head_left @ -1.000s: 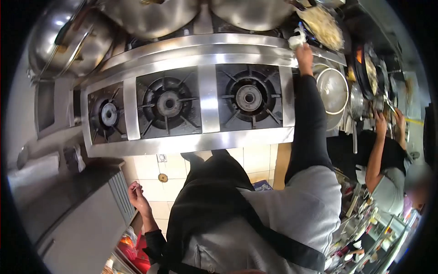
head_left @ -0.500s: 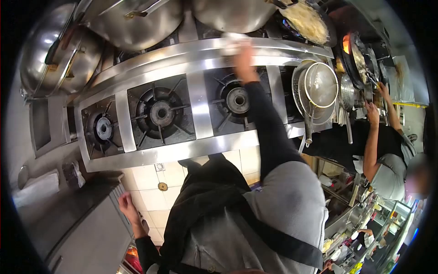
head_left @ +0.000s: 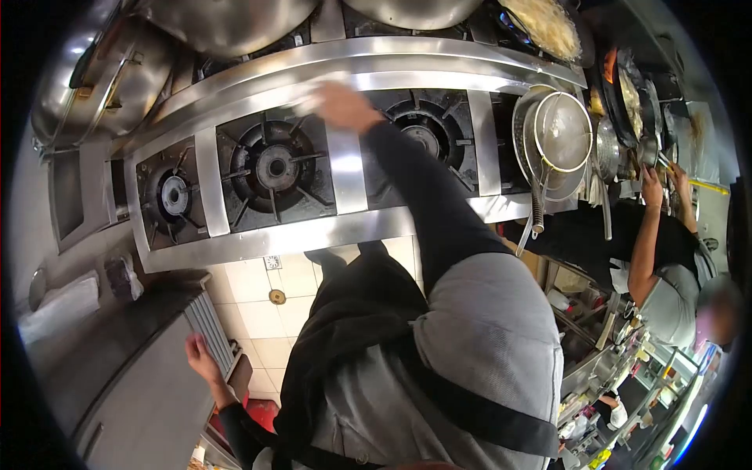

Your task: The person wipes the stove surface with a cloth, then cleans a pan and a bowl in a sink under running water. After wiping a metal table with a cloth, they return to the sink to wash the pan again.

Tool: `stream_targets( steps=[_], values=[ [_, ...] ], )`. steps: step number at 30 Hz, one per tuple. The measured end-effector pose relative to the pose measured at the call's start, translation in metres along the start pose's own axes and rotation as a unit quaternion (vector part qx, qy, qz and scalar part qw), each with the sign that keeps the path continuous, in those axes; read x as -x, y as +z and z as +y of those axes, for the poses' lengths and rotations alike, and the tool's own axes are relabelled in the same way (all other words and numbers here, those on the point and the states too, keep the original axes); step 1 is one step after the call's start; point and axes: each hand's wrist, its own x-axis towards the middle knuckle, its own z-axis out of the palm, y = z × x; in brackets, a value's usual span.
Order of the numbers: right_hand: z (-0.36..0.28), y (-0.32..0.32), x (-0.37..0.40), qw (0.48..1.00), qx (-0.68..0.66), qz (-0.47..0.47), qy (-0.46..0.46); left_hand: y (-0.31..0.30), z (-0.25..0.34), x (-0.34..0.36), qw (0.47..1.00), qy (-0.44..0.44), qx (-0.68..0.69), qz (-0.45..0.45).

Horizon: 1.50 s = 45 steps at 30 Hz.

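My right hand is blurred by motion over the back metal ledge of the steel stove. A white cloth is pressed under its fingers against the steel, just behind the middle burner. My right forearm passes over another burner and partly covers it. At the lower left, my left hand hangs in the air with loosely bent fingers and nothing visible in it. It is nearest to the grey cabinet.
Large steel pots stand along the back. Stacked strainers with handles rest on the stove's right end. Further right, a co-worker holds utensils beside hot pans. A cabinet stands at left.
My right hand has swept left along the stove's back ledge with the cloth. My left hand has shifted slightly left and down. The camera view has tilted a little.
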Motion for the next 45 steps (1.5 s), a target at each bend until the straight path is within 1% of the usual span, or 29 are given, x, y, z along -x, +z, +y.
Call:
stream_targets(
  steps=[3,4,5,7,8,9,10,11,13,15,17,18,19,21,22,24,25,28,31,32,34,36,38,39,40,42,43,44,45],
  values=[
    [0.114,-0.101,0.121,0.944,0.006,0.004,0.33,-0.09,-0.095,0.091,0.991,-0.082,-0.077,0.068],
    [0.155,-0.124,0.165,0.947,0.173,-0.037,0.268,-0.104,-0.109,0.127,0.979,-0.115,-0.128,0.107],
    [0.198,-0.134,0.191,0.931,0.274,-0.13,0.202,-0.125,-0.114,0.151,0.936,-0.204,-0.281,0.052],
    [0.199,-0.123,0.173,0.895,0.212,-0.109,0.378,-0.117,-0.114,0.16,0.946,-0.203,-0.246,0.063],
    [0.153,-0.113,0.132,0.879,0.214,-0.104,0.414,-0.116,-0.116,0.162,0.954,-0.197,-0.212,0.08],
    [0.137,-0.077,0.114,0.903,0.244,-0.105,0.338,-0.119,-0.155,0.143,0.952,-0.132,-0.234,0.149],
    [0.097,-0.061,0.083,0.932,0.192,-0.028,0.308,-0.109,-0.147,0.125,0.977,-0.12,-0.136,0.111],
    [0.075,-0.042,0.06,0.947,0.153,-0.043,0.279,-0.085,-0.124,0.089,0.991,-0.106,-0.039,0.073],
    [0.055,-0.015,0.037,0.986,0.045,0.038,0.155,-0.047,-0.054,0.034,0.98,-0.049,-0.191,-0.007],
    [0.018,-0.013,0.022,0.99,0.028,0.048,0.133,-0.008,-0.015,-0.008,0.998,-0.001,-0.065,-0.026],
    [-0.052,-0.023,0.041,0.991,-0.014,-0.102,0.089,-0.004,0.005,-0.013,0.998,0.02,-0.04,-0.032],
    [-0.079,0.003,0.084,0.994,0.005,-0.067,0.089,0.003,0.015,-0.011,0.999,0.027,-0.021,-0.027],
    [-0.128,0.001,0.13,0.987,0.03,0.085,0.132,0.012,0.021,-0.015,0.999,0.037,0.005,-0.02],
    [-0.176,-0.031,0.164,0.987,0.03,0.117,0.103,0.01,-0.011,-0.002,0.998,0.028,0.046,-0.026],
    [-0.18,-0.038,0.172,0.994,-0.014,0.075,0.076,0.01,-0.013,0.004,0.996,0.014,0.076,-0.038],
    [-0.125,0.007,0.142,0.98,-0.076,-0.028,0.182,0.012,-0.017,0.021,0.997,-0.038,0.055,-0.043],
    [-0.104,-0.013,0.098,0.986,-0.012,0.1,0.132,0.018,-0.01,0.015,0.995,-0.045,0.015,-0.082],
    [-0.106,-0.009,0.085,0.986,0.089,-0.015,0.144,0.016,-0.007,-0.012,0.99,-0.022,-0.055,-0.129],
    [-0.137,-0.038,0.141,0.987,-0.016,-0.038,0.157,0.013,-0.009,-0.028,0.994,0.057,0.023,-0.093],
    [-0.124,-0.05,0.151,0.967,-0.071,-0.141,0.201,0.002,-0.018,-0.026,0.995,0.051,0.018,-0.088],
    [-0.14,-0.046,0.162,0.932,-0.017,-0.005,0.363,-0.006,-0.042,-0.027,0.993,-0.01,0.075,-0.095],
    [-0.197,-0.034,0.177,0.939,-0.002,-0.076,0.337,-0.009,-0.058,-0.025,0.994,-0.006,0.033,-0.103],
    [-0.243,-0.049,0.213,0.981,-0.13,0.007,0.143,-0.02,-0.078,-0.02,0.991,-0.035,-0.036,-0.126],
    [-0.237,-0.07,0.238,0.976,-0.192,0.0,0.106,-0.031,-0.086,-0.013,0.989,-0.03,-0.043,-0.137],
    [-0.208,-0.056,0.287,0.966,-0.202,0.007,0.159,-0.04,-0.089,-0.003,0.991,-0.039,-0.043,-0.123],
    [-0.166,-0.105,0.321,0.87,-0.188,-0.03,0.455,-0.061,-0.082,0.033,0.985,-0.144,0.012,-0.091],
    [-0.166,-0.106,0.322,0.869,-0.017,0.026,0.493,-0.069,-0.085,0.049,0.983,-0.165,0.03,-0.071],
    [-0.165,-0.094,0.32,0.889,0.115,-0.016,0.442,-0.083,-0.108,0.061,0.983,-0.174,0.026,-0.055],
    [-0.183,-0.062,0.304,0.943,0.041,-0.001,0.329,-0.088,-0.142,0.07,0.985,-0.165,0.028,-0.049]
  ],
)
